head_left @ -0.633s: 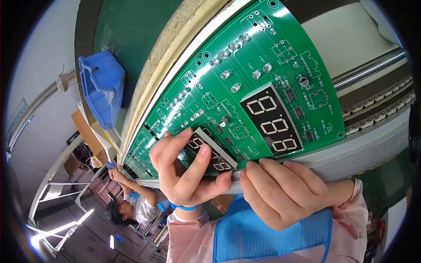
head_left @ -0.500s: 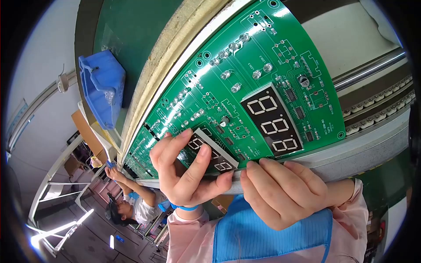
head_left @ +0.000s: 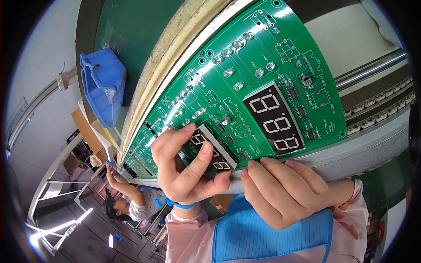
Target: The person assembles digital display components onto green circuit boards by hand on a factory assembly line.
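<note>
A green circuit board [head_left: 245, 109] lies in front of me with clear LEDs, chips and capacitors on it. My left hand [head_left: 186, 164] grips a black three-digit seven-segment display [head_left: 221, 163] by its edges. This display sits slightly askew, and a strip of bare holes shows along its right side. To its right, a second seven-segment display [head_left: 274, 118] lies flat on the board. At the board's near edge, my right hand [head_left: 285, 193] is closed with bent fingers, its fingertips against the metal rail [head_left: 351, 155]. Whatever may be between its fingertips is hidden.
A blue bin [head_left: 103, 87] stands beyond the pale ledge [head_left: 149, 74] at the left. Chains [head_left: 381, 109] and a metal rod [head_left: 372, 70] run at the right. A co-worker [head_left: 125, 204] reaches toward the line at the lower left.
The gripped display has shifted slightly left against the board, baring holes beside it. The board has moved slightly right. The co-worker's arm has changed position. My right hand stays put.
</note>
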`<state>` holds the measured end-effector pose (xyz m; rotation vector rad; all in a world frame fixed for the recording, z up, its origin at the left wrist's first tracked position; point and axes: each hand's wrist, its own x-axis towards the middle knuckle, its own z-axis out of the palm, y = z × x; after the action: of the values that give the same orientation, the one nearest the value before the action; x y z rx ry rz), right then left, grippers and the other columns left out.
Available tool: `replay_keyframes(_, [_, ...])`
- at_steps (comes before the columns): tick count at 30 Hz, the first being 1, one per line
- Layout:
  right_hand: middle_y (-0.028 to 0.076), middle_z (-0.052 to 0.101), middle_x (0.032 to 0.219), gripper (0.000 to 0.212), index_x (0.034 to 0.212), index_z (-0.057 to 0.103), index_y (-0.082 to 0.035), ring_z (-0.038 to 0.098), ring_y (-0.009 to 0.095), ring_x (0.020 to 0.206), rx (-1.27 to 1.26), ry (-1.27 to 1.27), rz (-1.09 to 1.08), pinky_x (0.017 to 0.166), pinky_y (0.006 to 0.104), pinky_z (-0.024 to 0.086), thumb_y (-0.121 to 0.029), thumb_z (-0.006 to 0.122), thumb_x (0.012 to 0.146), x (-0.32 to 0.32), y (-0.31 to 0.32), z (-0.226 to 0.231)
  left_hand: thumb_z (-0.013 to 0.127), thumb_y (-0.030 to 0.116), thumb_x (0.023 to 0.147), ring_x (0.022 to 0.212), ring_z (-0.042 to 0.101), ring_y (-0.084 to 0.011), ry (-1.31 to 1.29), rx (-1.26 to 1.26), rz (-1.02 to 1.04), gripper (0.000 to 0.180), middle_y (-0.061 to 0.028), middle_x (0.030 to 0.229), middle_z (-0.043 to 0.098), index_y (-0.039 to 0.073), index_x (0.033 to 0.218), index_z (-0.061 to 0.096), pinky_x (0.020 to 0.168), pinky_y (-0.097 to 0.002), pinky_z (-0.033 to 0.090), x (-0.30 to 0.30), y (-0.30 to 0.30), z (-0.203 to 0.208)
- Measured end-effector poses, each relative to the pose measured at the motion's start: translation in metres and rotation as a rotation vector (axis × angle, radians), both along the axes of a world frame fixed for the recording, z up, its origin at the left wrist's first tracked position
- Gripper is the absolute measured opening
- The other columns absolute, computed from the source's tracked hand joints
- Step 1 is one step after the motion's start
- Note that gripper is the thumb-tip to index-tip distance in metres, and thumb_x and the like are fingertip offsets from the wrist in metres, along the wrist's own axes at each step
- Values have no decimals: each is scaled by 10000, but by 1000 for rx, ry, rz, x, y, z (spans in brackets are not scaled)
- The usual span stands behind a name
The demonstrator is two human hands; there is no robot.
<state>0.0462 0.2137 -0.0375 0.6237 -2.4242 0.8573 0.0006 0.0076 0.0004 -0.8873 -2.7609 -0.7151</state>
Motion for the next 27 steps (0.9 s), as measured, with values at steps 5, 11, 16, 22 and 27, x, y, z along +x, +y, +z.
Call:
replay_keyframes(5, [-20,713,932,129,867,701,-136,677,125,825,5,-6,1,796,288,473,-220,611,830,0,0,1,770,444,764,926,569,-342,4,-3,-21,468,-249,1097,652,82,1059,740,816,-422,470,-2,-2,0])
replay_keyframes(11, [-24,713,930,135,865,703,-139,675,119,823,19,-3,7,782,279,465,-226,606,832,-1,1,1,766,454,769,923,569,-340,2,6,-15,472,-245,1101,653,88,1066,741,817,-417,473,-4,0,0])
replay_keyframes(16, [-26,713,928,139,865,703,-140,674,116,822,21,-2,7,778,278,464,-229,601,837,-2,1,1,761,466,774,918,573,-341,-3,4,-22,480,-247,1101,652,84,1064,742,818,-419,474,-5,0,-1])
replay_keyframes(22, [-22,714,935,142,865,706,-137,676,118,827,17,5,5,787,279,468,-228,600,837,-3,0,0,756,482,780,920,583,-347,-38,28,-23,508,-252,1101,644,67,1072,737,816,-430,480,-7,-3,-2])
replay_keyframes(27, [-13,715,945,141,870,708,-130,678,125,830,11,3,4,795,289,479,-220,608,829,-2,0,1,770,454,774,924,589,-350,-63,27,-57,492,-253,1107,640,66,1075,736,811,-434,484,-9,-5,1])
